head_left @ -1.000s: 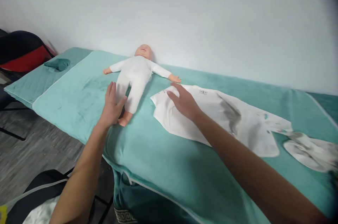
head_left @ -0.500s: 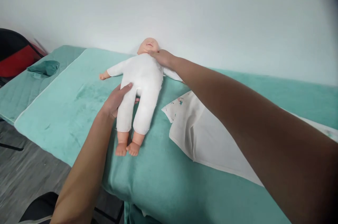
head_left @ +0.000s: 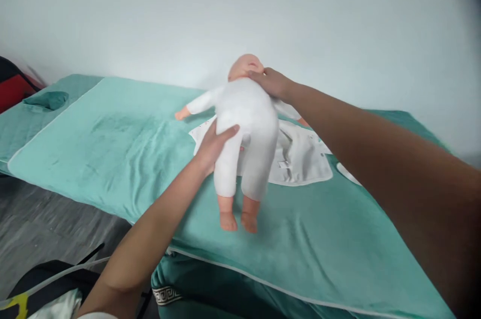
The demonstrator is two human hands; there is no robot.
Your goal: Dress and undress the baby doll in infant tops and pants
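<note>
A baby doll [head_left: 246, 128] with a white cloth body and bare plastic feet is held up off the teal blanket [head_left: 112, 143]. My left hand [head_left: 214, 146] grips its hip and upper leg from the left. My right hand [head_left: 272, 82] is wrapped around its neck and shoulder, just under the head. Below and behind the doll lies a white baby garment [head_left: 300, 158], spread flat on the blanket.
The blanket covers a long table against a pale wall. A folded dark green cloth [head_left: 47, 100] lies at the far left, beside a red and black chair [head_left: 11, 91]. A dark bag [head_left: 45, 289] sits on the grey floor at the lower left.
My right hand left the white garment and took the doll's neck. Both hands lifted the doll and carried it right, so it now hangs over the garment.
</note>
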